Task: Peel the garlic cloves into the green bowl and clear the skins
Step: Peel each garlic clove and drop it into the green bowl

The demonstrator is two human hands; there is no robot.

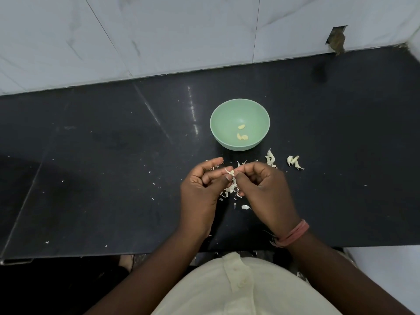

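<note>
Garlic clove is pinched between fingertips of left hand and right hand, both curled shut on it, just short of green bowl; right hand is marginally nearer.

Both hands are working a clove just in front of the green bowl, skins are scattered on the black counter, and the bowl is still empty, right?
Not quite: the green bowl is not empty. The head view shows about three peeled cloves lying in it. The rest holds: the left hand and right hand pinch a clove between them just in front of the bowl, and skins lie scattered on the black counter.
</note>
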